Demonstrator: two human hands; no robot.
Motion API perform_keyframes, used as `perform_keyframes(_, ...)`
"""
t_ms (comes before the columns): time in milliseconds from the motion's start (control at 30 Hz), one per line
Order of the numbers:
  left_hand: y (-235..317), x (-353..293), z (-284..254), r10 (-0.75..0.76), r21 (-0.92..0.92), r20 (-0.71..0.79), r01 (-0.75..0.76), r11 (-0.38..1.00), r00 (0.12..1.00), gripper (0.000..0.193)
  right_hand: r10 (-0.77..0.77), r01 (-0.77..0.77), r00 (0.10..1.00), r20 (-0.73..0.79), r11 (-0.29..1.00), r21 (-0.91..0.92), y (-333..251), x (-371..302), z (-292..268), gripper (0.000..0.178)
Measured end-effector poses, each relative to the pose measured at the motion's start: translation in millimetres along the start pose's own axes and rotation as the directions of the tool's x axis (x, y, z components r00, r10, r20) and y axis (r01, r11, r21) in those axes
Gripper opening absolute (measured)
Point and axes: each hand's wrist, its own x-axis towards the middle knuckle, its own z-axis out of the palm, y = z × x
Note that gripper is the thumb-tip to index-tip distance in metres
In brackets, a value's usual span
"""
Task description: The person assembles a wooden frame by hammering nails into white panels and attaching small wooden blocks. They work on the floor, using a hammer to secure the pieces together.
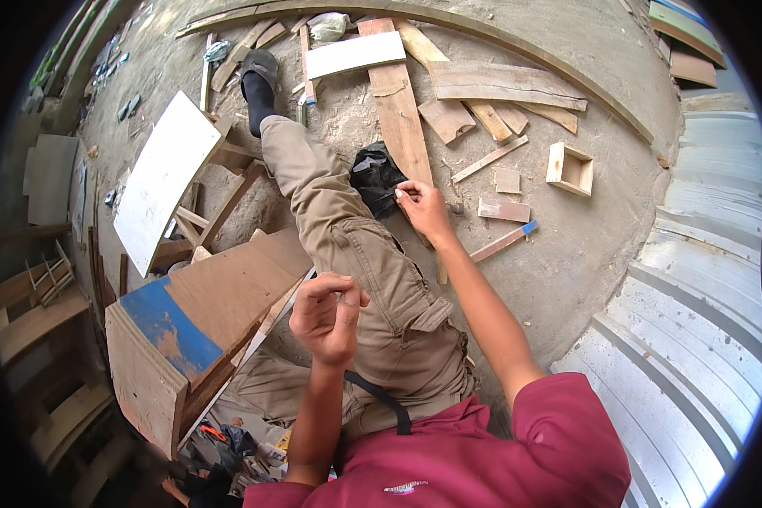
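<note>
My left hand (326, 320) is raised over my lap, its fingers curled in and the thumb pressed to them. Whatever it may hold is too small or hidden to name. Further forward, my right hand (423, 210) pinches thumb and fingers together at the edge of a crumpled black plastic bag (374, 173). I cannot make out what lies between those fingertips. The bag rests on the ground beside my outstretched leg, against a long brown plank (398, 110). Left of my lap stands a wooden box-like piece (229, 284) with a blue-painted patch.
White boards (165, 178) lean on wooden frames at left. Ahead lie several planks (508, 87), a white panel (356, 55) and a long curved beam (559, 63). A small open wooden box (570, 169) and offcuts (504, 209) lie right; corrugated metal sheeting (677, 330) borders that side.
</note>
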Motion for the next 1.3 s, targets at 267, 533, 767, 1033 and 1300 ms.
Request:
perform_keyframes(267, -18.4, 26.5, 7.8, -0.089, 0.117, -0.099, 0.100, 0.988, 0.991, 0.012, -0.229, 0.441, 0.887, 0.401, 0.676, -0.590, 60.9, 93.0, 61.6, 0.032)
perform_keyframes(533, -19.5, 30.2, 5.0, -0.086, 0.020, -0.151, 0.090, 0.996, 0.985, 0.017, -0.483, 0.610, 0.749, 0.453, 0.237, -0.756, 66.5, 105.4, 82.2, 0.008)
perform_keyframes(767, -6.1, 10.4, 1.3, -0.088, 0.138, -0.067, 0.097, 0.986, 0.994, 0.016, -0.375, 0.630, 0.752, 0.543, 0.166, -0.758, 69.9, 101.4, 65.9, 0.013)
perform_keyframes(1033, 22.5, -23.5, -42.7, 0.055, 0.292, -0.096, -0.025, 0.956, 0.994, 0.017, -0.378, 0.636, 0.755, 0.536, 0.224, -0.739, 60.9, 108.6, 65.9, 0.012)
perform_keyframes(1300, 43.2, -72.7, -100.0, 0.025, 0.444, -0.031, -0.009, 0.896, 0.999, 0.019, -0.307, 0.590, 0.807, 0.505, 0.366, -0.720, 49.0, 102.3, 52.6, 0.011)
